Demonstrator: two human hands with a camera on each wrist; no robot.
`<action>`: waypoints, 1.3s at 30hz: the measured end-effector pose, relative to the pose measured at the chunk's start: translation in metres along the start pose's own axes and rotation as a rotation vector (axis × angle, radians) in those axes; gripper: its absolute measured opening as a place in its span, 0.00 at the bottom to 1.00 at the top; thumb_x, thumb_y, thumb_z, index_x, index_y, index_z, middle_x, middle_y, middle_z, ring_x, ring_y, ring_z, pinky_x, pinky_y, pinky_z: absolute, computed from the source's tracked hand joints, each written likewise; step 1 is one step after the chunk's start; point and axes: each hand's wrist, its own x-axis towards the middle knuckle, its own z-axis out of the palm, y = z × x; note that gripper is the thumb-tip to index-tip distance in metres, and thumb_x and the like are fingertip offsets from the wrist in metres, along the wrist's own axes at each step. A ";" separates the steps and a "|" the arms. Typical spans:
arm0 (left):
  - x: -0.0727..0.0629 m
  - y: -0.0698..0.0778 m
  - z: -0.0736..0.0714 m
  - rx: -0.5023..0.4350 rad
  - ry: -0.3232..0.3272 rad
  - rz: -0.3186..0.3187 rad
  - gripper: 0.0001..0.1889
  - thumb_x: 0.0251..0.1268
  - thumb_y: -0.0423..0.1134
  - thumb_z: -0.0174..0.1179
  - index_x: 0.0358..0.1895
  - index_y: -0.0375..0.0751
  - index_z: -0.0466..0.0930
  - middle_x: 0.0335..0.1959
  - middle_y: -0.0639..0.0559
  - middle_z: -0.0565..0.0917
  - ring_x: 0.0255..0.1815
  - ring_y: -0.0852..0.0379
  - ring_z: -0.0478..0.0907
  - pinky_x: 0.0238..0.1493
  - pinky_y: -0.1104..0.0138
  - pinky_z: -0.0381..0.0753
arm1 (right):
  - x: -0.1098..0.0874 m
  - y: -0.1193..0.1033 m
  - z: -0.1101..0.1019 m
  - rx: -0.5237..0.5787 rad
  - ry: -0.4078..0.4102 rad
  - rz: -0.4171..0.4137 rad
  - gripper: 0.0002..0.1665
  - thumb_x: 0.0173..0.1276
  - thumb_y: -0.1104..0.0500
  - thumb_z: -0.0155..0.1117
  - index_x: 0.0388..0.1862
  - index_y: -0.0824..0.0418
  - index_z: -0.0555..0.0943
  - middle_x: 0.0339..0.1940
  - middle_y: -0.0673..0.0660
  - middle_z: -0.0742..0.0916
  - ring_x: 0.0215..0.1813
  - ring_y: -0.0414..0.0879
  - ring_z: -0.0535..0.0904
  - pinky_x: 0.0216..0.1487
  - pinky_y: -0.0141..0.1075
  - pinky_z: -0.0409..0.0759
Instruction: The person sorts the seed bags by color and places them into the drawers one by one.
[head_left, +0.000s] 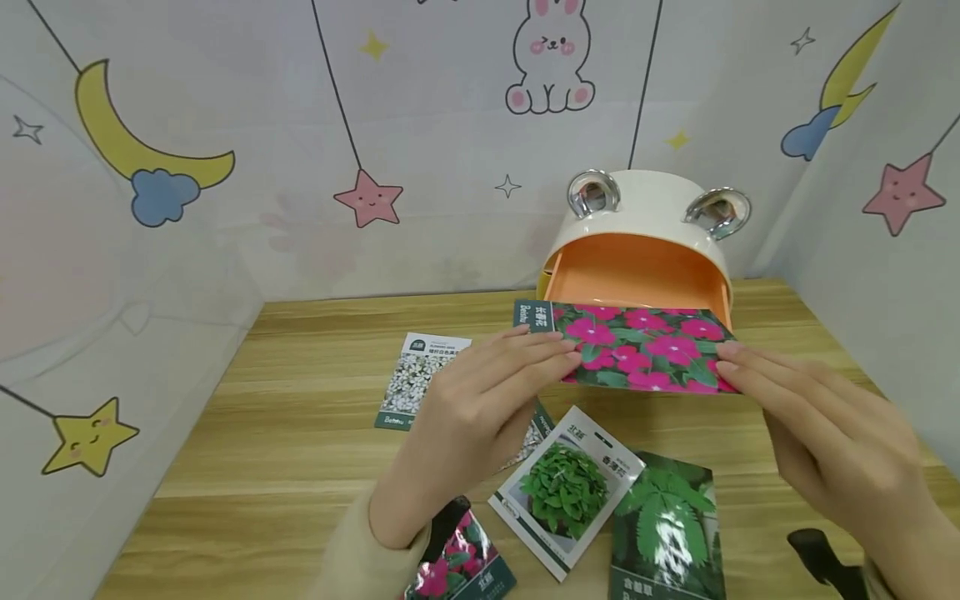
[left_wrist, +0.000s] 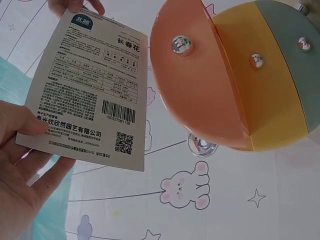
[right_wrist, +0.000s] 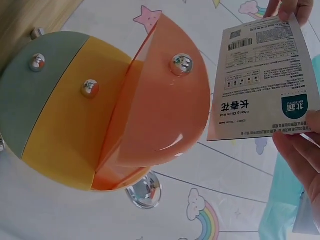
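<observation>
A seed packet (head_left: 637, 346) with pink flowers on its front is held sideways between my two hands. My left hand (head_left: 476, 404) pinches one end, fingers on top and thumb beneath. At the other end my right hand (head_left: 840, 425) pinches it the same way. The printed back of the packet (left_wrist: 90, 90), with a barcode, shows in the left wrist view. Just behind it, a rounded white drawer box (head_left: 652, 196) with silver ears has its top orange drawer (head_left: 637, 262) pulled out. The packet overlaps the drawer's front in the head view.
Several seed packets lie on the wooden table (head_left: 300, 400): a white-flower packet (head_left: 412, 375), a leafy green packet (head_left: 566, 492), a dark green packet (head_left: 667, 525) and a pink-flower packet (head_left: 465, 562). A printed curtain (head_left: 435, 150) hangs behind. The box's yellow drawer (right_wrist: 75, 115) is closed.
</observation>
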 end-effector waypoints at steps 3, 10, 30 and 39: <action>0.005 -0.007 0.006 -0.005 0.006 -0.012 0.18 0.55 0.21 0.56 0.46 0.37 0.85 0.45 0.48 0.88 0.52 0.55 0.84 0.63 0.67 0.76 | 0.004 0.001 0.005 -0.020 0.037 0.011 0.15 0.72 0.63 0.51 0.38 0.65 0.86 0.34 0.59 0.90 0.36 0.50 0.85 0.22 0.30 0.69; 0.014 -0.022 0.020 -0.074 0.011 -0.064 0.17 0.58 0.21 0.54 0.49 0.36 0.84 0.48 0.45 0.86 0.55 0.53 0.82 0.66 0.70 0.72 | 0.008 0.007 0.012 -0.072 0.054 0.068 0.15 0.73 0.61 0.52 0.38 0.65 0.86 0.33 0.60 0.90 0.32 0.55 0.83 0.28 0.28 0.71; 0.028 -0.059 0.061 -0.464 0.093 -0.270 0.12 0.62 0.25 0.59 0.48 0.32 0.83 0.49 0.39 0.85 0.57 0.49 0.81 0.68 0.68 0.71 | -0.005 0.044 0.024 0.082 -0.021 0.254 0.17 0.71 0.57 0.57 0.42 0.71 0.84 0.36 0.68 0.87 0.52 0.30 0.81 0.59 0.20 0.73; 0.022 -0.071 0.080 -0.562 0.113 -0.351 0.09 0.61 0.30 0.62 0.44 0.34 0.85 0.48 0.37 0.85 0.56 0.49 0.81 0.68 0.66 0.72 | -0.013 0.052 0.026 0.105 -0.108 0.280 0.22 0.74 0.53 0.53 0.42 0.72 0.84 0.37 0.69 0.87 0.56 0.22 0.75 0.59 0.16 0.69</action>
